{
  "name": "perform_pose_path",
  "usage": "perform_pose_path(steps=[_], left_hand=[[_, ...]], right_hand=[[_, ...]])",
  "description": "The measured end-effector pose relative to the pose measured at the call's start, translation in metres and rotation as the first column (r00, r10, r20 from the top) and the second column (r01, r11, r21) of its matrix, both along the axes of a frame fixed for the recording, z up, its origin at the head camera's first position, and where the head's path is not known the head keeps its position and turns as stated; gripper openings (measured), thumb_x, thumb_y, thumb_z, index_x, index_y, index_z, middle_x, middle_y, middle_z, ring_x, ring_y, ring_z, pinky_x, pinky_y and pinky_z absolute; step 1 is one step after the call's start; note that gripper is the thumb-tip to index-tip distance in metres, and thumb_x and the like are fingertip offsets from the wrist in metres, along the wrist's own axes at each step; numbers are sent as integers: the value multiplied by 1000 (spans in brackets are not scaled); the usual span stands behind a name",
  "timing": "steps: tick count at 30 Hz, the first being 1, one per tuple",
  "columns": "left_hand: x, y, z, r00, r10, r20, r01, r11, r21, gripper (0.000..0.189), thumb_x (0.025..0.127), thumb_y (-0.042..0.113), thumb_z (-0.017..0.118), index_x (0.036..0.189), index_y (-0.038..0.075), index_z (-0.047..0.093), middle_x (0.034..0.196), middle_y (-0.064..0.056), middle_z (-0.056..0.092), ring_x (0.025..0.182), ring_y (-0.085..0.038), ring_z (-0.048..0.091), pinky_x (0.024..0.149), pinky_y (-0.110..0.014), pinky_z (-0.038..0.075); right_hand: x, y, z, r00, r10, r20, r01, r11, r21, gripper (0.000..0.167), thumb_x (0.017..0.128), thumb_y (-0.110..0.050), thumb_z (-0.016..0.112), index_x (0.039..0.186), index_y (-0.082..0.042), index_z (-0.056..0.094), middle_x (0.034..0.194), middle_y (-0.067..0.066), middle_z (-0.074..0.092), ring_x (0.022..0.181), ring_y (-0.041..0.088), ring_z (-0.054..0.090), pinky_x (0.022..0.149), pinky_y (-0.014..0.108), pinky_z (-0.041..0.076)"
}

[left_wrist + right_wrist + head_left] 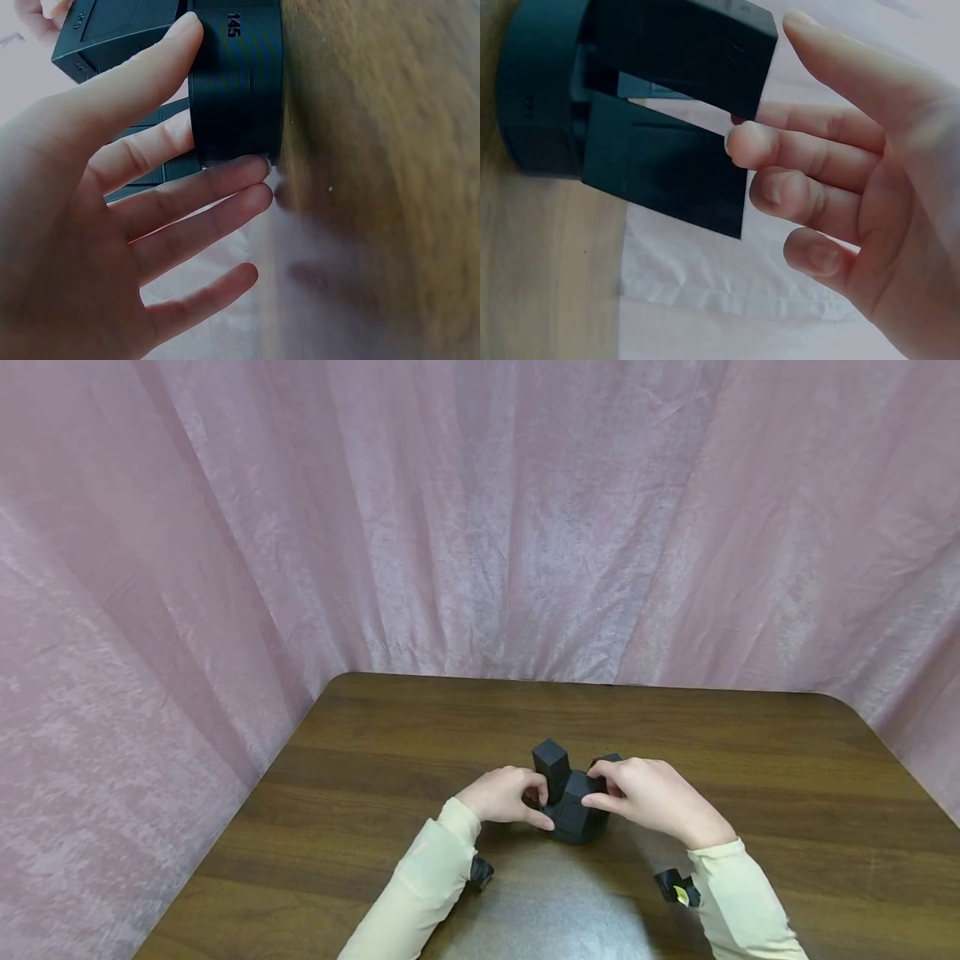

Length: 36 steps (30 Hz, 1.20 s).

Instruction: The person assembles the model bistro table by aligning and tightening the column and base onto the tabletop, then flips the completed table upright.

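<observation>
A black assembly with a round base [576, 837] and several angular blocks rising from it stands on the table between the two hands. My left hand [504, 795] grips the base low on its left side. In the left wrist view, the thumb lies across its curved wall [236, 90], marked 145, and fingertips touch the far edge. The right hand [651, 793] pinches the upper end of one block [697, 52] between thumb and fingers. A second block [667, 165] flares out beside it. At the left back, a tall block [551, 762] sticks up.
The brown wooden table [337, 827] has rounded far corners. Pink curtains [480, 527] hang behind it and along the left side. Small black cameras [482, 872] are worn at both wrists, over pale sleeves.
</observation>
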<state>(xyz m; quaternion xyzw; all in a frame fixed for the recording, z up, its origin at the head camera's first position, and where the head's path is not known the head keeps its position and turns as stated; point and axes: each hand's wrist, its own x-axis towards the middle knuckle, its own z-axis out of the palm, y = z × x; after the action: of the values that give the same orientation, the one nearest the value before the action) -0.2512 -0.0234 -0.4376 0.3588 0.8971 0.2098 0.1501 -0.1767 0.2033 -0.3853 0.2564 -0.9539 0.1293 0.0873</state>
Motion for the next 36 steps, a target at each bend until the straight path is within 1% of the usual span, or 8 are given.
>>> perform_pose_path(steps=[3,10,15,20,25,29,32,36], left_hand=[[0,0,0,1000,-4,1,4,1000,4,28,77,42,80,84,21,64,87,8,66,76,-4,53,69,-20,43],[-3,-1,-1,999,-30,13,30,999,20,25,78,37,81,86,21,63,92,8,66,86,-7,59,77,-19,45],[-5,-3,-1,999,-35,38,34,999,23,22,79,33,80,88,21,65,97,8,68,95,-6,62,84,-20,47],[-4,-3,-1,999,-27,42,26,999,28,20,79,33,80,88,21,66,96,8,68,94,-7,62,82,-20,47],[-4,-3,-2,999,-19,32,18,999,31,21,79,32,81,87,21,66,95,8,68,91,-6,61,80,-19,46],[-5,-3,-3,999,-22,25,21,999,33,20,79,33,81,87,21,66,94,9,68,89,-5,60,80,-19,46],[-5,-3,-4,999,-27,23,26,999,37,20,79,32,81,87,21,65,94,8,68,88,-4,60,80,-19,46],[-4,-3,-2,999,-24,41,22,999,37,20,79,32,80,87,21,65,96,8,68,89,-5,60,80,-19,47]], right_hand=[[1,5,1,1000,3,13,-3,1000,3,27,84,-37,73,101,-17,66,59,-18,45,52,-5,37,51,18,34],[1,9,1,989,85,118,-87,996,10,53,83,-30,75,131,-18,55,65,-18,48,54,-6,39,54,18,36],[2,10,5,987,91,132,-94,995,18,41,84,-24,75,120,-14,61,66,-18,49,55,-7,39,55,17,36],[5,10,9,987,89,134,-92,996,19,32,83,-29,75,110,-14,65,65,-19,47,55,-7,39,55,17,36],[6,8,9,985,88,146,-91,996,17,22,82,-35,75,93,-21,63,61,-19,44,54,-6,38,55,18,35],[5,4,6,985,119,125,-122,992,20,23,82,-39,74,82,-23,58,59,-19,42,54,-6,37,54,18,34],[4,1,4,986,121,112,-123,992,12,27,82,-43,73,85,-22,57,60,-18,42,53,-5,36,53,18,34],[4,0,1,987,115,116,-115,993,-4,36,82,-44,73,103,-17,60,63,-18,45,53,-6,37,54,17,35]])
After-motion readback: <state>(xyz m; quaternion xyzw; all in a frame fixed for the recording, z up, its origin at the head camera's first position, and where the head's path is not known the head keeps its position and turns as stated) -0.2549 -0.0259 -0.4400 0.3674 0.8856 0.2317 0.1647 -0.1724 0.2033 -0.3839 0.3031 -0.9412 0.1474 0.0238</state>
